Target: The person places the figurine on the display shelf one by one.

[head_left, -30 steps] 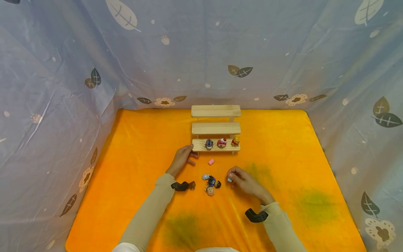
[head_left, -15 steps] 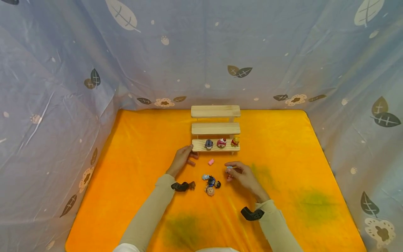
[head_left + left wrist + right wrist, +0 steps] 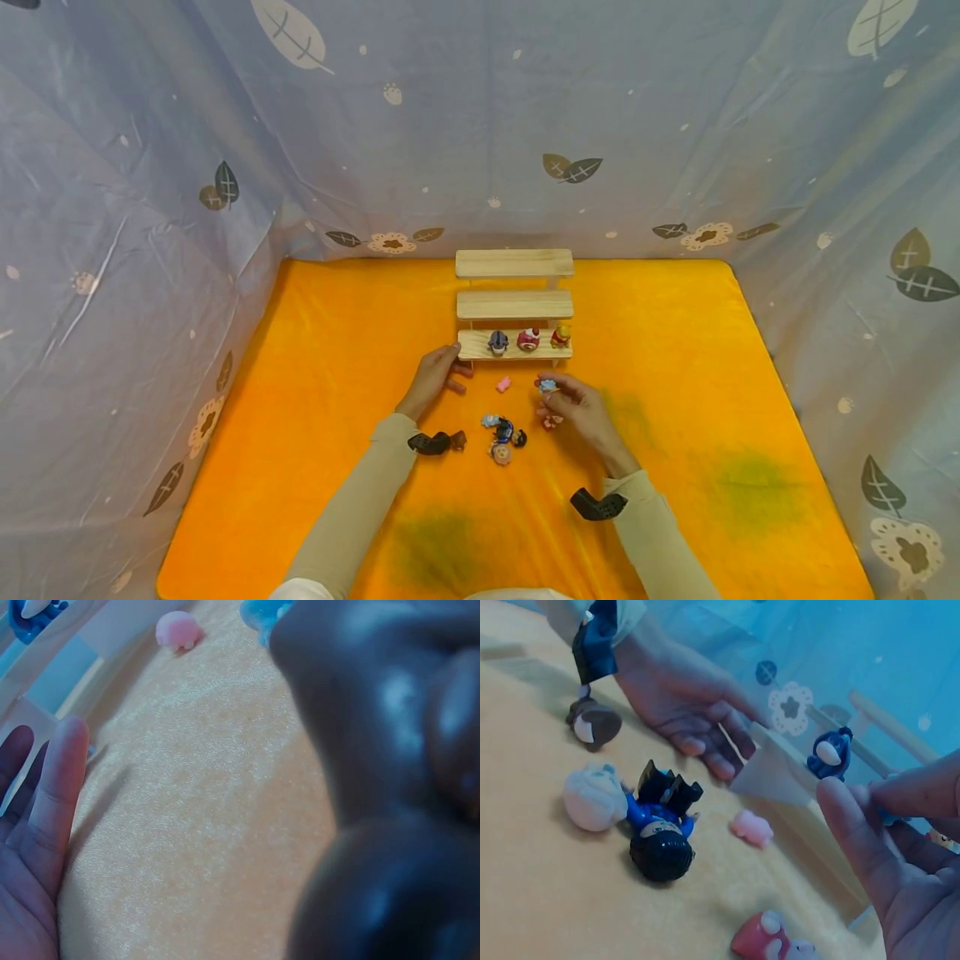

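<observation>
A three-step wooden rack (image 3: 514, 305) stands at the back. On its lowest step sit a dark blue figure (image 3: 498, 342), a red and white figure (image 3: 528, 339) and a yellow and red figure (image 3: 560, 337). The left hand (image 3: 432, 382) touches that step's left end, its fingers fairly straight. In front of the rack, the right hand (image 3: 585, 414) pinches a small light-blue figure (image 3: 547, 386) between thumb and fingers; in the right wrist view the fingers (image 3: 847, 825) mostly hide it. Below that hand lies a red and white figure (image 3: 552, 422).
A small pink figure (image 3: 503, 384) lies before the rack. Nearer are a light-blue piece (image 3: 491, 421), a black-haired figure in blue (image 3: 505, 432) and a beige figure (image 3: 500, 453). A brown figure (image 3: 457, 440) lies beside the left wrist's camera. Patterned curtains (image 3: 480, 125) surround the orange cloth (image 3: 337, 333).
The right hand has moved forward toward the rack with the light-blue figure, and the red and white figure beneath it now shows more. The left hand has stayed at the rack's end.
</observation>
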`<action>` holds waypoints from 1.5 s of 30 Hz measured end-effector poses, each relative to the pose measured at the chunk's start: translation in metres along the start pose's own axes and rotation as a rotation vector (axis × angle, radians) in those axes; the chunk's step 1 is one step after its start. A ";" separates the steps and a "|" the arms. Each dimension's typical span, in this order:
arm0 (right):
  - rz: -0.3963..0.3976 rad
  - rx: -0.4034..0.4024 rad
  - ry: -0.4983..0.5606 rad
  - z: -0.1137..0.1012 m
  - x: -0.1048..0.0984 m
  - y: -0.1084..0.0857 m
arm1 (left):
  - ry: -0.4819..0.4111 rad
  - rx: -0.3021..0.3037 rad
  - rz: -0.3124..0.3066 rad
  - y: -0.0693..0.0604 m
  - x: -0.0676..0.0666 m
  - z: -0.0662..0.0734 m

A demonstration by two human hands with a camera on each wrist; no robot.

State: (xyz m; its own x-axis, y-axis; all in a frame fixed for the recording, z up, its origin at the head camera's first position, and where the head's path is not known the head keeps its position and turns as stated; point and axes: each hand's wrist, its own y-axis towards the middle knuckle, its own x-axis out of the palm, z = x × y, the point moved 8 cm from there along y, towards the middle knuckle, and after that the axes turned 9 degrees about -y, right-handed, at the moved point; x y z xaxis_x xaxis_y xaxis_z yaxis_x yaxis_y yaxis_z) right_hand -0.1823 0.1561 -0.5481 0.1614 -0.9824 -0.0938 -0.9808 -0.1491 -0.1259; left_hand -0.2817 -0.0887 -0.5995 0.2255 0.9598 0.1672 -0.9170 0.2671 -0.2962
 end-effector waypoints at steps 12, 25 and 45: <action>0.016 -0.006 -0.016 -0.010 0.001 0.001 | 0.009 0.013 0.014 0.001 0.000 -0.002; 0.012 -0.023 0.071 -0.030 0.006 0.012 | 0.009 -0.009 0.003 0.000 0.001 0.001; 0.014 -0.172 -0.234 -0.101 0.011 0.039 | -0.009 -0.036 -0.043 -0.001 0.002 0.003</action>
State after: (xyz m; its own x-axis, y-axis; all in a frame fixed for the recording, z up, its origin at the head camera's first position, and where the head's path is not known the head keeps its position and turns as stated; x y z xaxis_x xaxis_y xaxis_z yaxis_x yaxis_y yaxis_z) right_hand -0.2297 0.1283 -0.4543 0.1492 -0.9348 -0.3224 -0.9841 -0.1723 0.0441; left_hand -0.2815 -0.0870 -0.5962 0.2609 0.9467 0.1891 -0.8943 0.3108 -0.3220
